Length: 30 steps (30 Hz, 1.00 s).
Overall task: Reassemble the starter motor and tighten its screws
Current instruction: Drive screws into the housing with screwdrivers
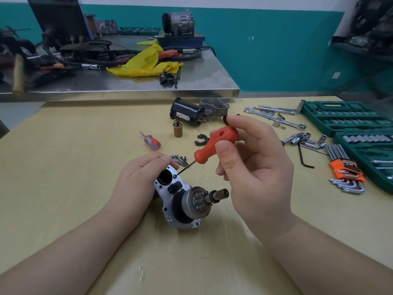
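A partly assembled starter motor [182, 201] lies on the wooden table [74, 145], its pinion shaft pointing right. My left hand [138, 182] grips its aluminium plate from the left. My right hand [251, 167] holds a red-handled screwdriver [214, 145], whose thin tip sits on a small screw [175, 176] beside the plate's round bore. A black ring [225, 120] is pinched at the right hand's fingertips. The black motor body [187, 112], a grey housing [214, 106], a brass-coloured cylinder [177, 129] and a black clip [201, 141] lie farther back.
Loose screws [180, 159] lie just behind the plate. A small clear-handled screwdriver [151, 141] sits to the left. Wrenches [276, 116], sockets [304, 139], hex keys [344, 173] and green socket cases [350, 118] fill the right side. A cluttered steel bench [127, 81] stands behind.
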{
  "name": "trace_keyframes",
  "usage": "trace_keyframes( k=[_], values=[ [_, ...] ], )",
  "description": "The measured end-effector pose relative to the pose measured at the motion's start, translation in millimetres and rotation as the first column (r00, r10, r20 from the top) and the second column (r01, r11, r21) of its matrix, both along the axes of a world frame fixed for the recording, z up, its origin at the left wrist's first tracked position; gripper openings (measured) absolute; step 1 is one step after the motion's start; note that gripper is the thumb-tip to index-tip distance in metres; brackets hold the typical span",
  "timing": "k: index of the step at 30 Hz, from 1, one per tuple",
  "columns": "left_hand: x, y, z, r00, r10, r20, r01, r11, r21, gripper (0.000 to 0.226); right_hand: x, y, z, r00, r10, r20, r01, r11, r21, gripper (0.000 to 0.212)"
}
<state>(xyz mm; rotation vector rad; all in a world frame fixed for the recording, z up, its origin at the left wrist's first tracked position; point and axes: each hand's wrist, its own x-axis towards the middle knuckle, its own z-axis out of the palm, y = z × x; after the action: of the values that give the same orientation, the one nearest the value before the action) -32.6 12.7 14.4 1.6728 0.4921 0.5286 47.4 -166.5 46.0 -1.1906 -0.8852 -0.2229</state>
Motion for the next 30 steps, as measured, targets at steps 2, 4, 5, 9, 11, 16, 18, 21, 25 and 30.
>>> trace_keyframes(
  k=[2, 4, 5, 9, 11, 16, 18, 21, 25, 30],
  values=[
    [-0.1, -0.2, 0.2, 1.0, 0.002, -0.003, -0.002, 1.0, 0.007, 0.029, 1.1, 0.0, 0.6, 1.0, -0.001, 0.021, 0.0, 1.0, 0.006, 0.033],
    [-0.2, 0.1, 0.4, 1.0, 0.0, -0.005, 0.0, 1.0, -0.012, 0.029, 1.1, -0.5, 0.6, 1.0, 0.002, 0.02, -0.002, 1.0, 0.006, 0.031],
    [-0.3, 0.2, 0.4, 1.0, 0.001, -0.007, -0.001, 1.0, -0.012, 0.029, 0.7, -0.9, 0.4, 1.0, 0.003, 0.01, -0.003, 1.0, 0.004, 0.03],
    [0.3, -0.4, 0.4, 1.0, 0.003, -0.01, -0.003, 1.0, -0.01, 0.028, -1.6, -3.7, 0.2, 1.0, 0.021, -0.009, -0.021, 1.0, -0.001, 0.028],
    [0.7, 0.1, 0.1, 1.0, -0.002, -0.011, 0.002, 1.0, -0.004, 0.027, -2.8, -4.3, 0.9, 1.0, 0.023, 0.002, -0.023, 1.0, -0.004, 0.032],
    [0.1, 1.7, -1.3, 1.0, -0.007, 0.0, 0.007, 1.0, 0.018, 0.026, -3.5, -3.5, 0.6, 0.999, -0.024, -0.036, 0.023, 0.999, -0.025, 0.033],
    [0.5, 2.2, -1.9, 1.0, 0.002, -0.009, -0.002, 1.0, 0.022, 0.026, -2.9, -3.1, 1.1, 0.999, -0.032, -0.02, 0.031, 0.999, -0.034, 0.033],
    [0.9, 1.8, -0.9, 1.0, 0.0, 0.001, 0.0, 1.0, 0.023, 0.029, -1.2, -2.4, 1.2, 0.999, -0.031, -0.02, 0.03, 0.999, -0.033, 0.035],
    [0.5, 1.7, -1.2, 1.0, -0.005, -0.002, 0.005, 0.999, 0.036, 0.031, 1.7, -1.6, -0.8, 0.997, -0.045, -0.058, 0.043, 0.999, -0.032, 0.035],
    [0.1, 3.2, -1.9, 1.0, -0.011, -0.014, 0.013, 0.994, 0.109, 0.033, 2.2, -1.0, 0.0, 0.996, -0.041, -0.078, 0.04, 0.999, -0.017, 0.035]
  ],
)
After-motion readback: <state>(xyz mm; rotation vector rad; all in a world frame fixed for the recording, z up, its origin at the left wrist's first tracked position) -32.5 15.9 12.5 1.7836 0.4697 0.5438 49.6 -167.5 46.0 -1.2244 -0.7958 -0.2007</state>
